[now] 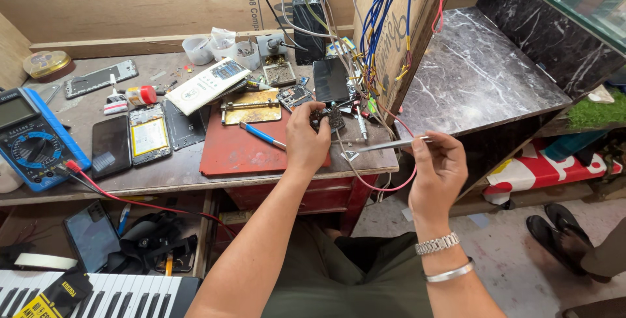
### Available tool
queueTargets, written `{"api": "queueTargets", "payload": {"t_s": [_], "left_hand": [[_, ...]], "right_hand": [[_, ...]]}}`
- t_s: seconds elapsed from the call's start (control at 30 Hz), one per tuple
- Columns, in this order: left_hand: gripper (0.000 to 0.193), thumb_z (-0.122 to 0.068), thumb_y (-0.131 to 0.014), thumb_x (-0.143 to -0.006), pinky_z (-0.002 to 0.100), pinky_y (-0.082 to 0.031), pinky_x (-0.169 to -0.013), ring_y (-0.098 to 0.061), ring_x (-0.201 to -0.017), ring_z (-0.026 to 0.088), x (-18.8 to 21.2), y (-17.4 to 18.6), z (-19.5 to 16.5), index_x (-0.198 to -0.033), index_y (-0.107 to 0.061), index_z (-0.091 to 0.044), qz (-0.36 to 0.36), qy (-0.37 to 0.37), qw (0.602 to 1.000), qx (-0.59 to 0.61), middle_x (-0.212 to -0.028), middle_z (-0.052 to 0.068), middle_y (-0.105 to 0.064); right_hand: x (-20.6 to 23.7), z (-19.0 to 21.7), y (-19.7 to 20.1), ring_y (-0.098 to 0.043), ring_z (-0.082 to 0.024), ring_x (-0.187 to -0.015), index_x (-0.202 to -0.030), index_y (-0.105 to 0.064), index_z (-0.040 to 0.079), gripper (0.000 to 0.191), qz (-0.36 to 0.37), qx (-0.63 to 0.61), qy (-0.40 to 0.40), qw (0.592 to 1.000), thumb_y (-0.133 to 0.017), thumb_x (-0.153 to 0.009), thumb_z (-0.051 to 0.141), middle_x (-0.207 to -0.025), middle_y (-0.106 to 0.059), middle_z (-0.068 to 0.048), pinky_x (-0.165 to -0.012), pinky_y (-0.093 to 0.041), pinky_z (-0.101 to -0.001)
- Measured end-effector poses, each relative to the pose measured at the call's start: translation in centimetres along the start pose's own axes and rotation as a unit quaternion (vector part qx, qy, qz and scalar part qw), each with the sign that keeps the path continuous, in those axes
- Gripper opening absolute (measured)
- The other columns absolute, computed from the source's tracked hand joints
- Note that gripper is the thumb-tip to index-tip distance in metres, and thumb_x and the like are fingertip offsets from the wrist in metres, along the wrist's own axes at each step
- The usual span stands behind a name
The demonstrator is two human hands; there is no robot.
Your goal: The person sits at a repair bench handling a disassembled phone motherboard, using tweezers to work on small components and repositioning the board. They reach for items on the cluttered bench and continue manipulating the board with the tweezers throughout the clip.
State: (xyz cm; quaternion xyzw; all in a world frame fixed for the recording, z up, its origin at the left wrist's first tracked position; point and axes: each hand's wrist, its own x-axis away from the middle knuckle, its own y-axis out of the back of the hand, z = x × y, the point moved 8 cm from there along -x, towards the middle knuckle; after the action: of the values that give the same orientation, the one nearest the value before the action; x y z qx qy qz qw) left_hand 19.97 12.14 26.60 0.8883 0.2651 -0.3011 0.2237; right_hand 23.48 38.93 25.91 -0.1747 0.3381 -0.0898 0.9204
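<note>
My left hand (305,138) grips a small dark circuit board (328,119) over the right end of the red work mat (241,148). My right hand (438,165), with a metal watch and bangle on the wrist, pinches a pair of metal tweezers (391,144). The tweezers point left toward the board, their tips a little short of it. A blue-handled tool (262,135) lies on the mat just left of my left hand.
The wooden bench (156,174) holds a blue multimeter (29,136) with a red lead, opened phones (149,135), a metal clamp jig (251,105), small white cups (198,49) and a dark phone (330,80). Blue wires (381,11) hang at the right. A keyboard (98,292) sits below.
</note>
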Motion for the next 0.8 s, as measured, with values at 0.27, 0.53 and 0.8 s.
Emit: {"api": "queueTargets", "payload": {"t_s": [0.27, 0.53, 0.8], "left_hand": [[0.029, -0.004, -0.068, -0.083, 0.036, -0.054, -0.087, -0.062, -0.11, 0.029, 0.6, 0.2, -1.0, -0.112, -0.066, -0.004, -0.021, -0.007, 1.0, 0.021, -0.115, 0.012, -0.064], [0.018, -0.003, -0.069, -0.085, 0.035, -0.054, -0.082, -0.061, -0.111, 0.027, 0.6, 0.6, -2.5, -0.103, -0.067, -0.006, -0.024, -0.023, 0.999, 0.031, -0.114, 0.01, -0.064], [0.009, -0.009, -0.071, -0.096, 0.027, -0.049, -0.067, -0.061, -0.076, 0.014, 0.6, 1.7, -5.9, -0.098, -0.073, 0.0, 0.047, -0.081, 0.976, 0.196, -0.088, 0.006, -0.067]], "right_hand": [[-2.8, -6.3, 0.4, -0.068, -0.014, -0.093, -0.118, -0.06, 0.007, 0.015, -0.053, -0.251, -0.132, 0.958, -0.064, -0.103, 0.004, -0.103, -0.069, -0.004, -0.087, -0.06, -0.0332], [-3.6, -9.2, -2.0, -0.063, -0.012, -0.087, -0.117, -0.061, 0.006, 0.015, -0.037, -0.29, -0.142, 0.946, -0.061, -0.102, 0.003, -0.101, -0.069, -0.004, -0.076, -0.051, -0.0274], [-3.9, -10.2, -2.8, -0.062, -0.012, -0.081, -0.115, -0.061, 0.005, 0.013, -0.013, -0.259, -0.218, 0.941, -0.06, -0.102, 0.005, -0.095, -0.067, -0.004, -0.07, -0.05, -0.0269]]}}
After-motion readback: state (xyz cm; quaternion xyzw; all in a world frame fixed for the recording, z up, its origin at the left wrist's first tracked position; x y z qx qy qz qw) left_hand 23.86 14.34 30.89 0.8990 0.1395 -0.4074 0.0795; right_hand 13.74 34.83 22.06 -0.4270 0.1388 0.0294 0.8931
